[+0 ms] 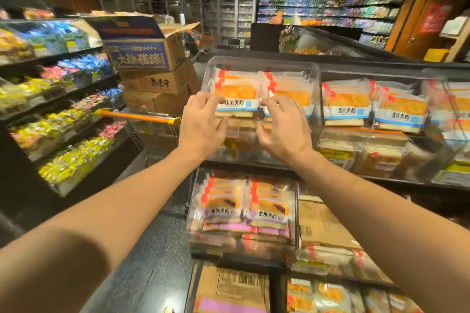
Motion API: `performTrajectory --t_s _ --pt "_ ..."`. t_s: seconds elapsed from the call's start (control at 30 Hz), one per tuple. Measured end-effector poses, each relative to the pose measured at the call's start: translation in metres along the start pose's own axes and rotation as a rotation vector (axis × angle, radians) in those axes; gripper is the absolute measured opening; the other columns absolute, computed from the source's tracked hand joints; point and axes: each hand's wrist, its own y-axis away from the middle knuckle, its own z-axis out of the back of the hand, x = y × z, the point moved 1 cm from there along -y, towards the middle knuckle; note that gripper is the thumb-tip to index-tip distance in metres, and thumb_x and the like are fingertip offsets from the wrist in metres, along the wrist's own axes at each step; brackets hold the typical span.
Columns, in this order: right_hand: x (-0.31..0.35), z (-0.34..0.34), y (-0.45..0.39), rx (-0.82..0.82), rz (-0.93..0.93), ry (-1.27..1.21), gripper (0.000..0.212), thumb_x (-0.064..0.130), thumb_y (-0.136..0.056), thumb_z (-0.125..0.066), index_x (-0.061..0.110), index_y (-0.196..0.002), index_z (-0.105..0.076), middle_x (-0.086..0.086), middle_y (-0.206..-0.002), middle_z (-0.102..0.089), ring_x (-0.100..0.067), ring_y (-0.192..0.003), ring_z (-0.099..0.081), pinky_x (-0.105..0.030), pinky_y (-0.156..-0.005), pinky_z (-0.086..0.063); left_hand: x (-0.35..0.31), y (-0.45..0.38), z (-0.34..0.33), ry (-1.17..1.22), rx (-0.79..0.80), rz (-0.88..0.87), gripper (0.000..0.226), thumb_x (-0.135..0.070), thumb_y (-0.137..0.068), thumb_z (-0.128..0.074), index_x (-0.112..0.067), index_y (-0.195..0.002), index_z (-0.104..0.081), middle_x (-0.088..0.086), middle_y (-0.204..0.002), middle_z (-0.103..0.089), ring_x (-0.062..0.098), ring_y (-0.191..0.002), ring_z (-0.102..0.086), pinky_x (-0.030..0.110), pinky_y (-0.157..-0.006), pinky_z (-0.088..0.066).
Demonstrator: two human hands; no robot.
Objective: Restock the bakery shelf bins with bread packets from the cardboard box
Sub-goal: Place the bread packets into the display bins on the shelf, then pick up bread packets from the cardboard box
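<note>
Bread packets [235, 94] with orange labels stand in two rows inside a clear top bin [262, 63] at the shelf's left end. Nearest, a lower bin [195, 236] holds purple-labelled packets above a flattened cardboard box [229, 287]. Both bare arms reach forward — the left hand [201, 127] and right hand [282, 129] curl half-open at the top bin's front, fingertips touching the packets, nothing clasped. Left, beyond open aisle floor — stacked cartons [152, 71] on a cart.

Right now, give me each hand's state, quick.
Left hand: open, fingertips at an orange bread packet, not gripping it.
Right hand: open, fingers curled, holding nothing.
</note>
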Motion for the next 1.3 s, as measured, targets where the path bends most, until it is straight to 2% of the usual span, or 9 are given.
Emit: performTrajectory --t_s 0.1,0.2,0.33,0.5,0.63,0.77,0.9,1.03,1.3 --pt "0.027 -0.014 0.048 0.031 0.057 -0.092 0.045 0.029 -0.074 -0.062 0.012 -0.116 -0.063 -0.009 -0.112 -0.062 -0.031 -0.106 -0.057 -0.042 -0.098 -0.042 -0.002 0.071 0.018 -0.016 0.032 0.062 0.035 -0.022 -0.076 -0.072 -0.011 -0.109 -0.065 0.007 -0.105 -0.058 0.028 -0.098 -0.054 0.042 -0.082 -0.048" --pt "0.066 -0.042 0.111 0.184 0.101 -0.171 0.046 0.032 -0.074 -0.059 0.013 -0.116 -0.063 -0.009 -0.113 -0.061 -0.032 -0.107 -0.056 -0.043 -0.093 -0.044 0.0 0.162 0.036 -0.043 0.129 0.2 0.04 -0.028 -0.074 -0.071 -0.012 -0.11 -0.067 0.006 -0.105 -0.061 0.027 -0.097 -0.055 0.039 -0.084 -0.048" --pt "0.133 -0.081 0.198 0.413 0.165 -0.274 0.045 0.032 -0.072 -0.058 0.014 -0.114 -0.06 -0.01 -0.111 -0.06 -0.035 -0.103 -0.056 -0.044 -0.086 -0.045 0.012 0.292 0.069 -0.075 0.319 0.54 0.046 -0.03 -0.069 -0.071 -0.015 -0.112 -0.068 0.005 -0.109 -0.063 0.029 -0.101 -0.059 0.041 -0.09 -0.047" --pt "0.232 -0.125 0.293 0.654 0.267 -0.351 0.05 0.029 -0.073 -0.07 0.014 -0.12 -0.059 -0.01 -0.119 -0.058 -0.034 -0.111 -0.053 -0.044 -0.091 -0.044 0.038 0.437 0.134 -0.142 0.469 0.876 0.045 -0.027 -0.076 -0.075 -0.012 -0.118 -0.065 0.009 -0.116 -0.061 0.032 -0.11 -0.057 0.039 -0.096 -0.043" --pt "0.317 -0.166 0.358 0.828 0.354 -0.406 0.048 0.026 -0.075 -0.069 0.013 -0.12 -0.059 -0.012 -0.117 -0.056 -0.038 -0.107 -0.053 -0.047 -0.088 -0.047 0.071 0.537 0.192 -0.172 0.506 1.073 0.051 -0.041 -0.078 -0.065 -0.007 -0.115 -0.065 0.016 -0.108 -0.062 0.036 -0.101 -0.059 0.037 -0.086 -0.041" --pt "0.405 -0.204 0.41 0.967 0.401 -0.451 0.047 0.024 -0.072 -0.069 0.013 -0.117 -0.061 -0.011 -0.116 -0.059 -0.036 -0.105 -0.055 -0.043 -0.085 -0.05 0.108 0.619 0.244 -0.282 0.559 1.262 0.044 -0.029 -0.086 -0.068 -0.016 -0.127 -0.059 0.011 -0.127 -0.058 0.03 -0.118 -0.053 0.037 -0.095 -0.045" --pt "0.48 -0.248 0.451 1.074 0.499 -0.417 0.048 0.018 -0.072 -0.074 0.012 -0.118 -0.063 -0.013 -0.114 -0.06 -0.038 -0.104 -0.055 -0.044 -0.083 -0.048 0.155 0.697 0.281 -0.313 0.601 1.373 0.052 -0.035 -0.084 -0.07 -0.02 -0.132 -0.054 0.007 -0.135 -0.055 0.029 -0.124 -0.05 0.037 -0.095 -0.047" --pt "0.534 -0.303 0.487 1.171 0.568 -0.382 0.052 0.021 -0.08 -0.069 0.015 -0.13 -0.058 -0.011 -0.128 -0.057 -0.035 -0.118 -0.051 -0.045 -0.093 -0.046 0.199 0.759 0.295 -0.324 0.679 1.476 0.053 -0.033 -0.084 -0.071 -0.016 -0.132 -0.055 0.009 -0.134 -0.054 0.033 -0.122 -0.05 0.039 -0.094 -0.048" --pt "0.591 -0.399 0.54 1.154 0.725 -0.365 0.068 0.016 -0.077 -0.076 0.013 -0.14 -0.051 -0.014 -0.134 -0.056 -0.036 -0.119 -0.052 -0.043 -0.094 -0.045 0.245 0.853 0.269 -0.303 0.857 1.441 0.073 -0.03 -0.077 -0.076 -0.019 -0.143 -0.045 0.01 -0.149 -0.039 0.033 -0.134 -0.038 0.042 -0.106 -0.04"
